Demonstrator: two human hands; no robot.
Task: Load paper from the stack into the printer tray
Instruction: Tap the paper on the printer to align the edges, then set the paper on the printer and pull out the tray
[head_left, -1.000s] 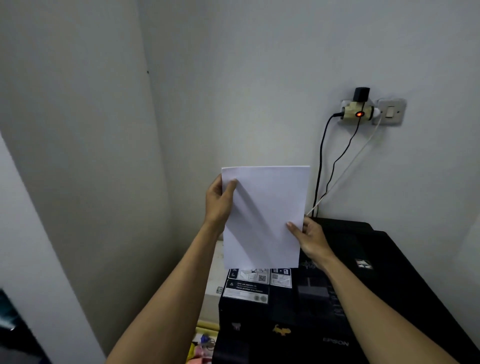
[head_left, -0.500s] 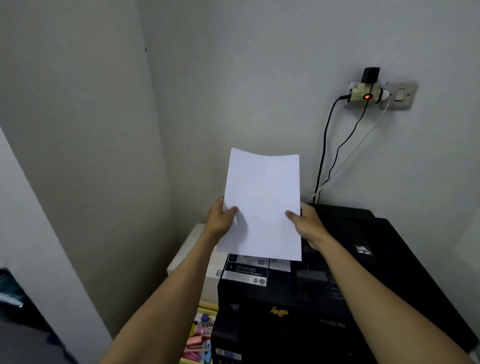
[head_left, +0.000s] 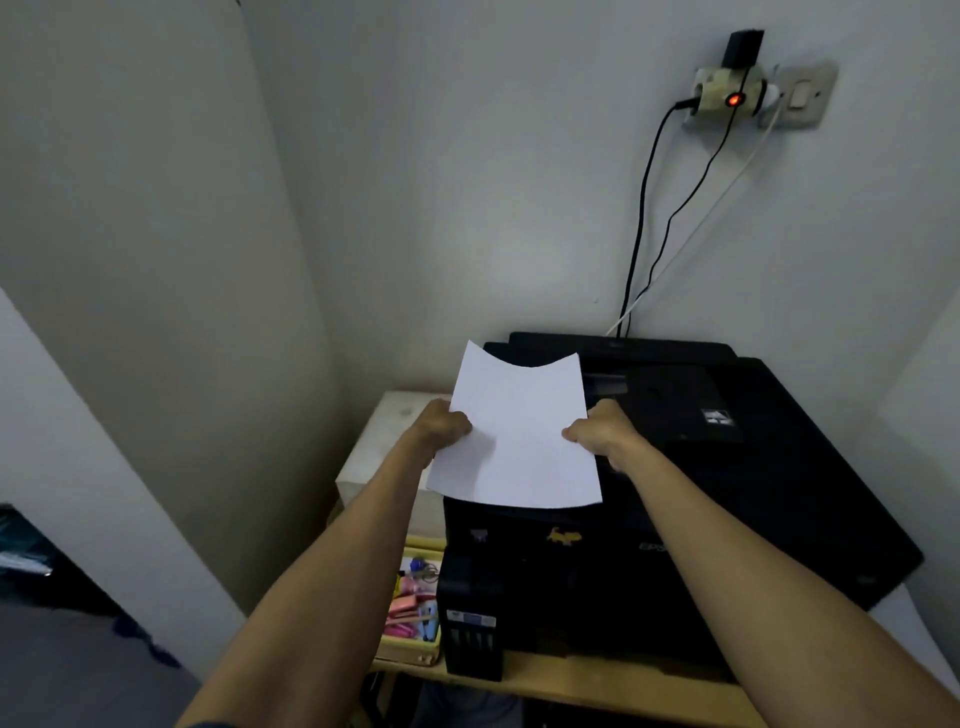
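I hold a white sheet of paper (head_left: 517, 434) over the left part of a black printer (head_left: 753, 467). My left hand (head_left: 441, 423) grips the sheet's left edge and my right hand (head_left: 597, 431) grips its right edge. The paper lies tilted nearly flat, and its far edge sags in a curve above the printer's rear part. Whether it is one sheet or a thin stack I cannot tell. The printer's ink tank block (head_left: 470, 618) juts out at its front left.
The printer stands on a wooden shelf (head_left: 597, 680) in a wall corner. Cables (head_left: 641, 223) run down from a wall socket (head_left: 727, 93) to the printer's back. A white box (head_left: 379, 441) sits left of the printer, and a tray of coloured small items (head_left: 410, 618) lies below it.
Both hands brought the paper down from upright in front of the wall to nearly flat over the printer. The view has tipped downward.
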